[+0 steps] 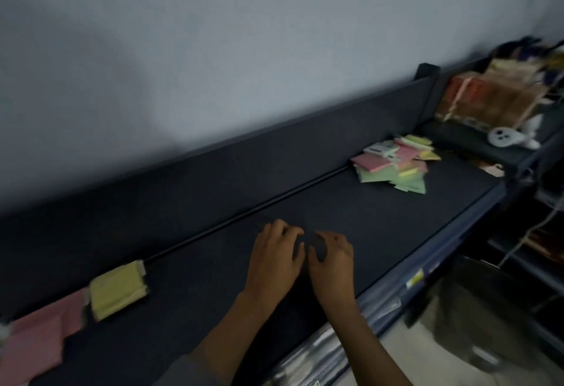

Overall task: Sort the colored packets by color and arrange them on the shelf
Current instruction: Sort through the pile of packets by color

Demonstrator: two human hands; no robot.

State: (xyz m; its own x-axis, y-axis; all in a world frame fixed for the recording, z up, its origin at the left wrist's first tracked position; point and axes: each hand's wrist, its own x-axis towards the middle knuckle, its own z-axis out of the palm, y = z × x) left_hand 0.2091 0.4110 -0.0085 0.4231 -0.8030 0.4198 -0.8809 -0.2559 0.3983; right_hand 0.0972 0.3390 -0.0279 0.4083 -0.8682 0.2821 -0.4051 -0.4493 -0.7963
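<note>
The left hand (276, 259) and the right hand (332, 260) hovered side by side over the dark shelf (381, 211), fingers loosely curled, holding nothing. Well off to the left of the left hand lay a yellow stack (117, 291), with a pink stack (39, 336) just beyond it. Far ahead and right of the right hand sat a mixed pile of packets (396, 162).

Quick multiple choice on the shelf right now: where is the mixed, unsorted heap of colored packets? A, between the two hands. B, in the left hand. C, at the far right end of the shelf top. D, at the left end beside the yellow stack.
C: the mixed heap of pink, green and yellow packets lies at the far right end of the shelf, and both hands are empty.
</note>
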